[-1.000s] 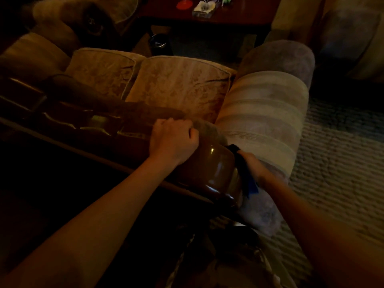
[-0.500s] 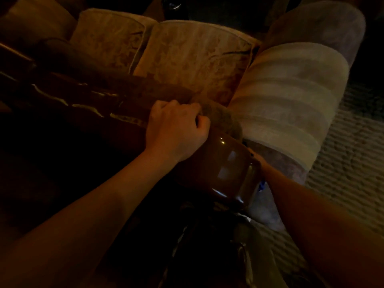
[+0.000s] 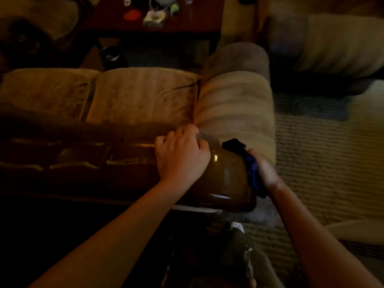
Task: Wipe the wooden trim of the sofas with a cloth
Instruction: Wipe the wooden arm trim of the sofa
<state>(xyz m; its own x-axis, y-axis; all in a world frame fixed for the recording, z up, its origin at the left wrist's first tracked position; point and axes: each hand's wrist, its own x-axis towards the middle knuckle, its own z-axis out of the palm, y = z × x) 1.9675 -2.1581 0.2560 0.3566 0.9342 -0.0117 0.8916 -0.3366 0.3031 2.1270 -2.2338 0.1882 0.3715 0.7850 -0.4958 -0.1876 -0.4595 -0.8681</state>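
Cloth back in sight at the trim's corner

Against the rounded end of the wooden trim [image 3: 226, 179], the dark blue cloth [image 3: 252, 173], all but hidden behind that end half a second ago, now shows along its right face and bunches above its top corner. The right hand [image 3: 264, 171], then tucked low behind the trim's end, has come up beside it and presses the cloth there. The head camera has lifted: the red-brown table [image 3: 195, 21] beyond the trim is in view again.
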